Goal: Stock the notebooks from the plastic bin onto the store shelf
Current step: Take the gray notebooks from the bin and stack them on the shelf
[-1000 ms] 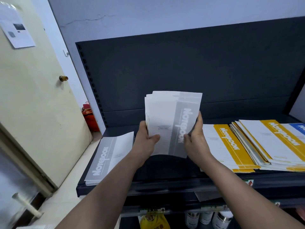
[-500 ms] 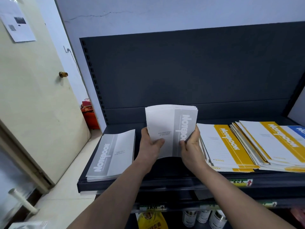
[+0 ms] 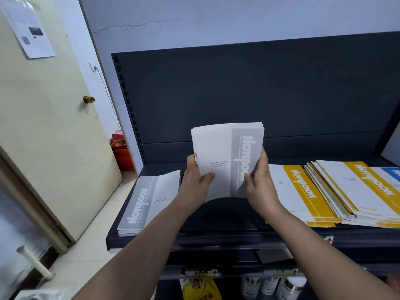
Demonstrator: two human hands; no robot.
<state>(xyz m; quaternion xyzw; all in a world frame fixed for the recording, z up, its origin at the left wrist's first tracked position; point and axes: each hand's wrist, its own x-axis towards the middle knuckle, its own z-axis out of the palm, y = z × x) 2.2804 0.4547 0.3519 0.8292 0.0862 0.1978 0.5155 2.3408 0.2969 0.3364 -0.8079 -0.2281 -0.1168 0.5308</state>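
Head view shows us a stack of grey notebooks standing upright on the dark shelf, clasped on its sides by our left hand and right hand, between a flat grey pile and the yellow notebooks.

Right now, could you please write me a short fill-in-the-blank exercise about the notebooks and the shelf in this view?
1. Both hands hold a bundle of notebooks whose cover band is ____ in colour.
2. The flat grey stack lies at the ____ end of the shelf.
3. The stack beside the right hand has a ____ band.
4. The word printed on every band is ____.

Missing words: grey; left; yellow; Notebook
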